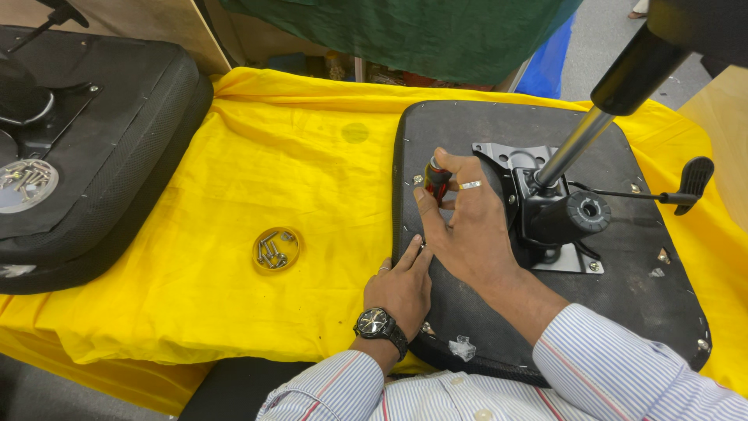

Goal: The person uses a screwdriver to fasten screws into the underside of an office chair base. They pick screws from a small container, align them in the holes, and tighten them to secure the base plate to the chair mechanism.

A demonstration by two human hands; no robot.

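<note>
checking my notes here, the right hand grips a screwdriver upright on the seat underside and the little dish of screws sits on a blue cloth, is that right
Not quite: the cloth is yellow, not blue. The head view shows the small dish of screws resting on that yellow cloth. The rest holds: the right hand grips the screwdriver upright on the seat underside.

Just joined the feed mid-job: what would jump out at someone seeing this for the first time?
First the bright yellow cloth covering the table, with an upturned black seat base on its right side and a metal mechanism plate bolted on. At the base's left part, the right hand grips a red-handled screwdriver while the left hand rests on the edge. A small yellow dish of screws sits mid-cloth.
</note>
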